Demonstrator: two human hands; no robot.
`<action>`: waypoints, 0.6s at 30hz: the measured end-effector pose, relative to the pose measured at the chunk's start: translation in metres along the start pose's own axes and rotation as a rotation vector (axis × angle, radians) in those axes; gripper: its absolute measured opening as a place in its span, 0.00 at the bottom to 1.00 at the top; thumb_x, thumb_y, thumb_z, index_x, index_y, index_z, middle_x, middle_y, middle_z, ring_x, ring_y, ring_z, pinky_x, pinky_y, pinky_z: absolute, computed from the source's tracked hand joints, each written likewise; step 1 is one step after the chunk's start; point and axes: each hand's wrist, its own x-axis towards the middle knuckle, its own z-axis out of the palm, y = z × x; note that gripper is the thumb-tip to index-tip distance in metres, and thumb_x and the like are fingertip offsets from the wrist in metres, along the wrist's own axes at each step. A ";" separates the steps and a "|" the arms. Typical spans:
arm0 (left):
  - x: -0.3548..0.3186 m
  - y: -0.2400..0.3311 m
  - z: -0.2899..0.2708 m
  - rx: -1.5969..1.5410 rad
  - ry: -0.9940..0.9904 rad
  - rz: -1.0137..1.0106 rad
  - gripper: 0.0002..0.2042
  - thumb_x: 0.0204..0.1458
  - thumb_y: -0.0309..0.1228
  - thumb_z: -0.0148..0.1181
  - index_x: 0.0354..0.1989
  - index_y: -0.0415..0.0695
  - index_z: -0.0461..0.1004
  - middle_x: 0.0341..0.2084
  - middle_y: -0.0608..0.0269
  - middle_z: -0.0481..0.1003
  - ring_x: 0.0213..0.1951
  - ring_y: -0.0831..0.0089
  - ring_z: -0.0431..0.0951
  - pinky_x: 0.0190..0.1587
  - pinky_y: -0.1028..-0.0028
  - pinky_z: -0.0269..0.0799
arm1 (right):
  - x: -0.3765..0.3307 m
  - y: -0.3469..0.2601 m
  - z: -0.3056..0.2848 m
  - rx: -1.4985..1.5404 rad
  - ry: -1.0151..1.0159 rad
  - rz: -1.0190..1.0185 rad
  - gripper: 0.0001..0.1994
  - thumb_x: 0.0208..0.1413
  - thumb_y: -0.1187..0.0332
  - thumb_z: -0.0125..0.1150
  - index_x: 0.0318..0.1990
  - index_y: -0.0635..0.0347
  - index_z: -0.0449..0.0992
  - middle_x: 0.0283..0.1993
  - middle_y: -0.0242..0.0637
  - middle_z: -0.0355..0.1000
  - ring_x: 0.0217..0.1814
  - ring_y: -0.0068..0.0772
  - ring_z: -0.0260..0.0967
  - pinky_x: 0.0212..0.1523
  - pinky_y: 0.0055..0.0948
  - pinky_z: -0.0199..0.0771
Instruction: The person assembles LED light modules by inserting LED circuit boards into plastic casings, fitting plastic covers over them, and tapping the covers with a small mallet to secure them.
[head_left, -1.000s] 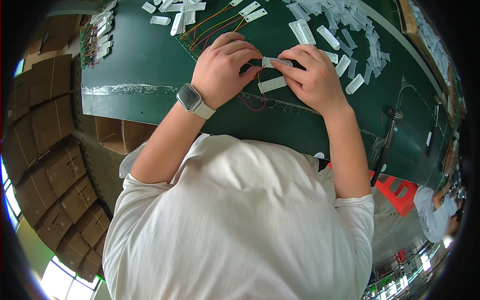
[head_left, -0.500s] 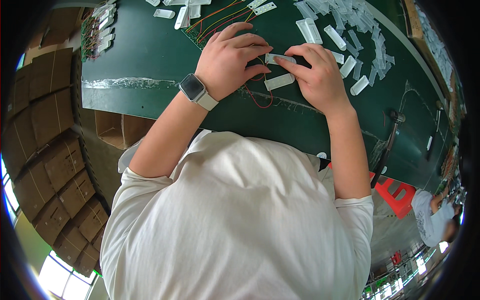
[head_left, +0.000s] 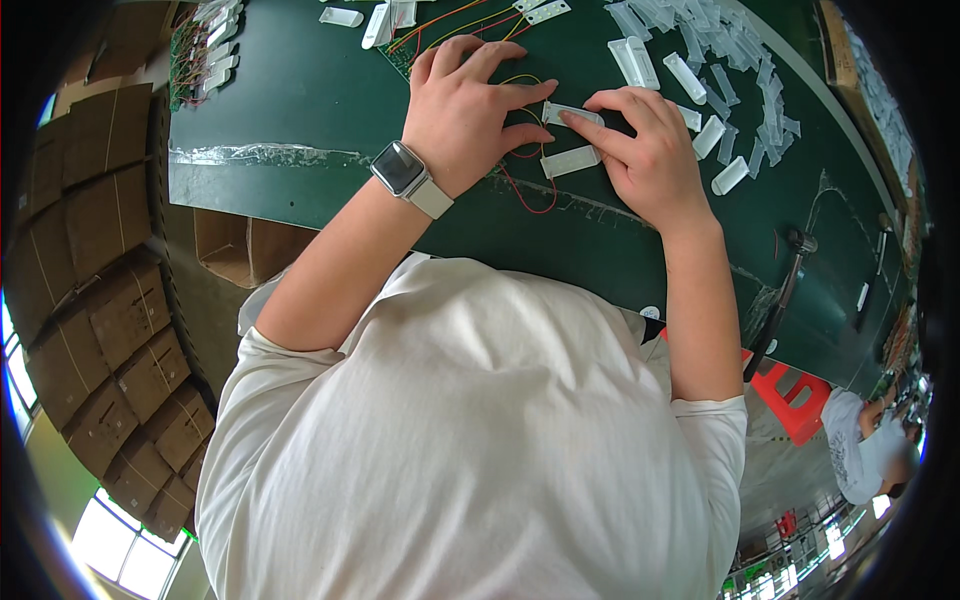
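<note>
A shallow white plastic case (head_left: 574,116) lies on the green table in front of me. My right hand (head_left: 655,160) is closed on it, one fingertip pressing on its inside and another finger at its far edge. My left hand (head_left: 465,115), with a watch on the wrist, is spread at the case's left end. Its thumb and index finger are apart, with thin red and yellow wires (head_left: 541,137) between and beside them. A second white case (head_left: 571,162) lies just nearer to me, touched by neither hand. A loop of red wire (head_left: 527,207) lies beside it.
Several white cases (head_left: 633,63) and a pile of clear plastic strips (head_left: 725,40) lie far right. Green circuit boards with wires (head_left: 400,58) lie beyond my left hand; more wired pieces (head_left: 215,60) sit far left. A black-handled tool (head_left: 785,290) rests at right.
The left hand's middle finger has moved away from its index finger, so the fingers are more spread. The right hand keeps its hold on the case. The whole view has shifted slightly.
</note>
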 end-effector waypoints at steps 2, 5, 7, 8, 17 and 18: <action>-0.001 -0.002 0.003 0.029 -0.041 -0.002 0.24 0.46 0.54 0.75 0.55 0.75 0.85 0.68 0.76 0.73 0.71 0.56 0.65 0.72 0.45 0.56 | 0.000 0.000 0.000 -0.002 0.006 -0.007 0.22 0.50 0.76 0.68 0.51 0.39 0.88 0.51 0.22 0.75 0.58 0.32 0.72 0.59 0.37 0.71; -0.002 -0.003 0.004 0.042 -0.040 0.012 0.25 0.47 0.56 0.74 0.58 0.78 0.84 0.73 0.74 0.68 0.74 0.53 0.62 0.74 0.35 0.48 | 0.000 0.001 0.000 0.014 -0.006 0.004 0.22 0.50 0.77 0.68 0.52 0.39 0.88 0.51 0.22 0.75 0.59 0.33 0.72 0.59 0.37 0.71; -0.003 -0.004 0.005 0.033 -0.056 0.005 0.26 0.47 0.56 0.74 0.59 0.79 0.83 0.74 0.74 0.66 0.76 0.51 0.59 0.74 0.31 0.44 | 0.000 0.003 0.000 0.000 -0.026 -0.006 0.22 0.51 0.78 0.67 0.52 0.40 0.88 0.51 0.22 0.76 0.59 0.33 0.72 0.58 0.37 0.71; -0.003 -0.005 0.005 0.023 -0.072 -0.002 0.27 0.48 0.57 0.73 0.60 0.81 0.81 0.76 0.74 0.64 0.78 0.49 0.56 0.74 0.26 0.39 | 0.000 0.002 0.000 0.003 -0.026 -0.005 0.22 0.51 0.78 0.67 0.52 0.40 0.88 0.51 0.22 0.76 0.59 0.33 0.72 0.58 0.37 0.71; -0.005 -0.006 0.008 0.030 -0.092 -0.007 0.26 0.50 0.64 0.69 0.61 0.86 0.78 0.76 0.72 0.63 0.80 0.49 0.51 0.70 0.16 0.33 | 0.002 0.000 0.001 0.021 0.002 -0.002 0.21 0.50 0.77 0.68 0.51 0.41 0.88 0.50 0.23 0.76 0.59 0.33 0.73 0.57 0.37 0.70; -0.005 -0.006 0.007 0.030 -0.093 -0.005 0.26 0.50 0.64 0.69 0.61 0.86 0.78 0.76 0.72 0.63 0.80 0.49 0.51 0.70 0.16 0.33 | 0.002 0.000 0.001 0.027 0.000 -0.004 0.21 0.51 0.77 0.68 0.52 0.41 0.88 0.50 0.23 0.77 0.58 0.33 0.73 0.57 0.37 0.70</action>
